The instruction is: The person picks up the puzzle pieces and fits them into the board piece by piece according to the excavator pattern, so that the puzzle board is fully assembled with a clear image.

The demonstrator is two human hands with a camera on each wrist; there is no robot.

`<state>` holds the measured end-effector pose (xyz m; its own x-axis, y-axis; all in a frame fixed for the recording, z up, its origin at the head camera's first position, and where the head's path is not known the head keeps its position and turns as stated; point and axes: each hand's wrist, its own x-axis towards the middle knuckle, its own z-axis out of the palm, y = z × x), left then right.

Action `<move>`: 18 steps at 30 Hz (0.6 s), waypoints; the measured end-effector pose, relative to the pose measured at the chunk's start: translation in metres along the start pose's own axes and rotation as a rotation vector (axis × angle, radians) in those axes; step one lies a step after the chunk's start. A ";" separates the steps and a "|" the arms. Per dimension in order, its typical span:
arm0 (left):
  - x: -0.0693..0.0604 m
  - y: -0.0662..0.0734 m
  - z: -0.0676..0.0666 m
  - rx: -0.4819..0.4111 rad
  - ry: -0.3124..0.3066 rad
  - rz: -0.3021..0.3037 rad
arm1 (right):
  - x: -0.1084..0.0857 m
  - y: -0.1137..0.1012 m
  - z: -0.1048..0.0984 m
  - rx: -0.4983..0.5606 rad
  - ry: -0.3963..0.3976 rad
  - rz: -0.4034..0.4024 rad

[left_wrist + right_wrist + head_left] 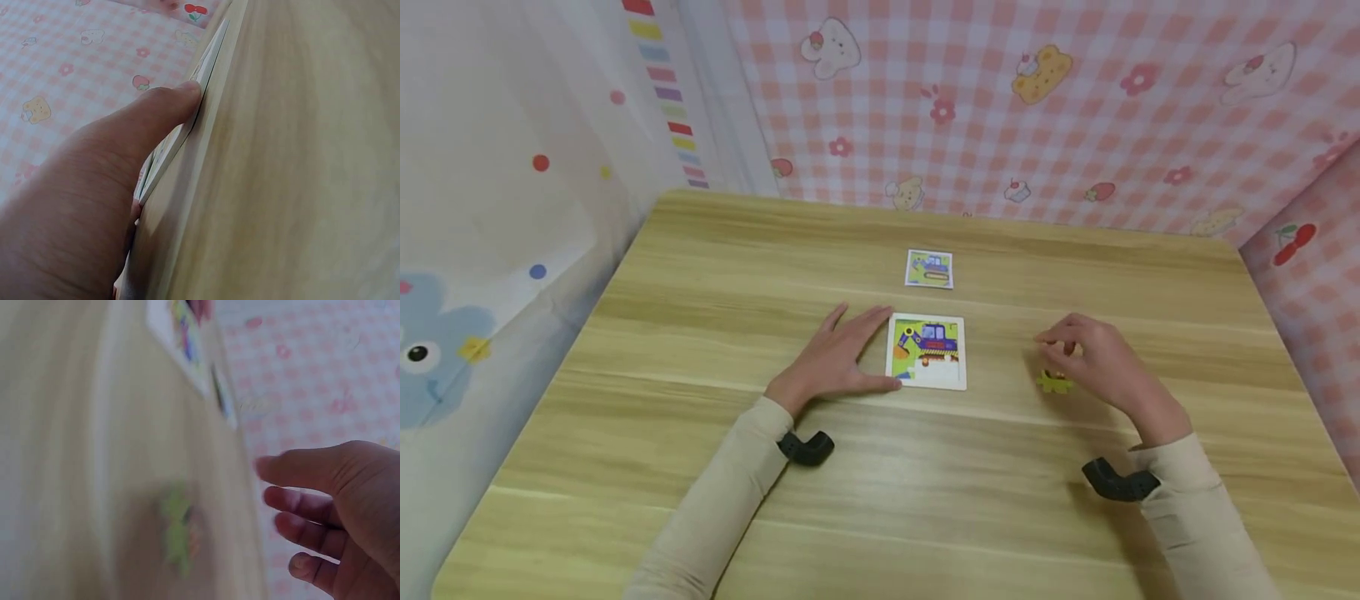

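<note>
A square jigsaw puzzle board (938, 377) lies on the table, its fitted pieces showing a blue digger and its lower right part bare white. My left hand (838, 354) rests at the board's left side, fingers spread and fairly straight. Its thumb touches the near edge, as the left wrist view shows on the board (181, 139), and a fingertip meets the far left corner. Over to the right, my right hand (1097, 358) hovers with loosely bent fingers above a yellow-green puzzle piece (1055, 383). In the right wrist view, thumb and fingers are apart with nothing between them; the piece (177, 531) is blurred.
A small card (929, 269) with the same digger picture lies just beyond the board. Behind the wooden table (880, 500) hangs a pink checked cloth (985, 108), and a white dotted cloth (550, 100) hangs at its left.
</note>
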<state>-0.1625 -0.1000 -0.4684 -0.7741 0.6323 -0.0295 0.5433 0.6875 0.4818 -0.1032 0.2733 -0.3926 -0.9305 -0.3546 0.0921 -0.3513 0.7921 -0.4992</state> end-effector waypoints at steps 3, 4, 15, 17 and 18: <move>0.000 -0.001 0.000 0.007 -0.008 0.000 | -0.015 0.013 0.001 0.010 -0.081 0.052; -0.001 -0.001 0.000 0.011 -0.007 0.001 | -0.019 0.017 0.003 0.005 -0.095 0.053; -0.001 -0.001 0.001 0.012 -0.001 0.010 | -0.031 0.031 0.013 -0.051 -0.087 -0.032; 0.000 0.000 0.001 0.018 -0.004 0.009 | -0.032 0.033 0.013 -0.036 -0.087 -0.021; 0.001 0.000 0.001 0.021 -0.006 0.012 | -0.033 0.034 0.013 -0.032 -0.083 -0.017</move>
<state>-0.1626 -0.0993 -0.4694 -0.7657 0.6426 -0.0286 0.5592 0.6870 0.4641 -0.0826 0.3050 -0.4240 -0.9128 -0.4075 0.0278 -0.3716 0.8003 -0.4706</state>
